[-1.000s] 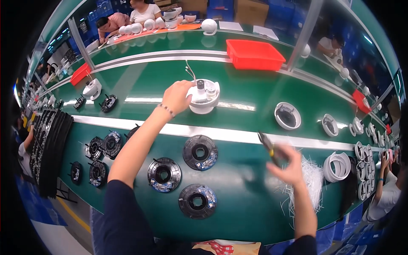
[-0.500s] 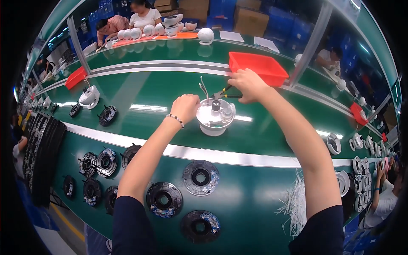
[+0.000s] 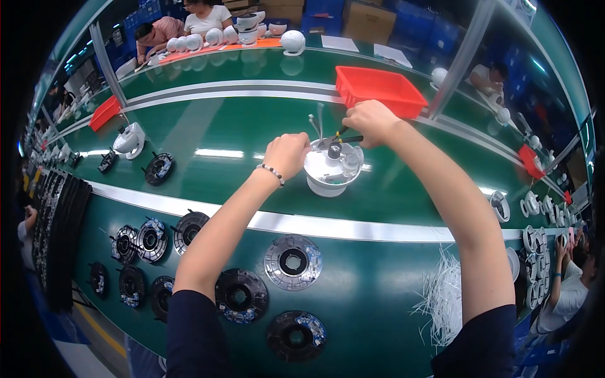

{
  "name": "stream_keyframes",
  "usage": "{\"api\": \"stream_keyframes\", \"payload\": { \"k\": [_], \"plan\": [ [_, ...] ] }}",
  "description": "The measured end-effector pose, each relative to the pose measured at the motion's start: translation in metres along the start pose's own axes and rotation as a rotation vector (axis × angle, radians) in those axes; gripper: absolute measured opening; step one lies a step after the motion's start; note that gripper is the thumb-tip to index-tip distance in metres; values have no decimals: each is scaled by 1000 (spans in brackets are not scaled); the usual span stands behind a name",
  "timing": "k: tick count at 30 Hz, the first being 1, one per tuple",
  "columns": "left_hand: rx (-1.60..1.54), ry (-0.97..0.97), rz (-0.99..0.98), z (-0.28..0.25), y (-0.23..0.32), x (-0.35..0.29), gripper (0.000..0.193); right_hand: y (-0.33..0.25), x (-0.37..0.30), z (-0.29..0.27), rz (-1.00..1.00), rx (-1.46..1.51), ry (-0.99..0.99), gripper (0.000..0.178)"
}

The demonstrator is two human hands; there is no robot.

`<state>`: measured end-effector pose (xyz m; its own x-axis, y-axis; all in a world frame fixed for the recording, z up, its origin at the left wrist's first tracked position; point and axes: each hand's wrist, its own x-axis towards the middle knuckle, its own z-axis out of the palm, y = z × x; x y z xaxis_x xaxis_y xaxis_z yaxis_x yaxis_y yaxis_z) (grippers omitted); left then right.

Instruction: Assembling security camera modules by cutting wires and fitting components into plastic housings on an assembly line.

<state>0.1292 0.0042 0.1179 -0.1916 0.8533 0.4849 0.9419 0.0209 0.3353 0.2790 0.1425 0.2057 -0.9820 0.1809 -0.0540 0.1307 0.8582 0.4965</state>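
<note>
A white round housing (image 3: 329, 187) stands on the green belt with its open top facing up. Inside it are a black cylindrical part (image 3: 334, 150) and a clear round part, and grey-white wires (image 3: 317, 125) rise from its far side. My left hand (image 3: 287, 155), fingers bent closed, grips the housing's left rim. Above its far right side, my right hand (image 3: 373, 121) is closed round a pair of pliers (image 3: 346, 138) with black and yellow handles. The jaws reach in at the base of the wires, where their exact contact is hard to make out.
A red bin (image 3: 382, 93) sits beyond my right hand. On the near bench lie several black discs with circuit boards (image 3: 293, 262) and a heap of thin white strips (image 3: 439, 299). White housings (image 3: 130, 140) stand left and right along the belt. Other people work across and to the right.
The housing and my left hand have shifted to the right. The pliers' handles have swung closer together, and the jaws sit lower by the wires. My view has turned slightly.
</note>
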Motion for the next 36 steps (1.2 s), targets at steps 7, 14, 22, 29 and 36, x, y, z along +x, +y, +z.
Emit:
{"api": "stream_keyframes", "payload": {
  "k": [7, 14, 22, 29, 36],
  "plan": [
    [-128, 151, 81, -14, 1, -8, 8, 20, -72, 1, 241, 226, 426, 38],
    [-351, 189, 450, -29, 88, -28, 8, -42, -196, 19, 648, 713, 1096, 41],
    [-400, 262, 584, -38, 124, -36, 12, -131, -272, -24, 496, 580, 1037, 41],
    [-534, 112, 342, -29, 134, -59, 7, -223, -246, 29, 392, 1115, 1090, 47],
    [-805, -403, 252, 55, 164, -61, 13, -270, -236, 27, 151, 1266, 853, 51]
  ]
}}
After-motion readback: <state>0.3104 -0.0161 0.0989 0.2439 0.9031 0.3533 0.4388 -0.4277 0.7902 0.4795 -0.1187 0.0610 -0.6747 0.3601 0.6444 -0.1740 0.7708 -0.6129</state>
